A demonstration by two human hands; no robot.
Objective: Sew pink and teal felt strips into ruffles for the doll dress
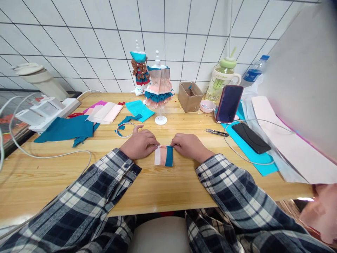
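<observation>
- The small striped piece [163, 156] was at the near middle of the wooden table [158, 191], between the two hands; whether it was cloth or paper I couldn't tell.
- Three upright bands made it up: white at the person's left, peach in the middle, teal at the right. Its lower edge looked slightly uneven, and a narrow strip ran along the top, too fine to make out.
- The left hand [140, 143] had its fingertips pinched on the top left corner.
- The right hand [189, 144] had thumb and finger clamped together on the top right corner.
- Past the hands, the green-lidded mug [223, 75] bore lettering on a pale band, too small for me to read.
- The blue-capped bottle [255, 72] beside it wore a blue label, its print illegible.
</observation>
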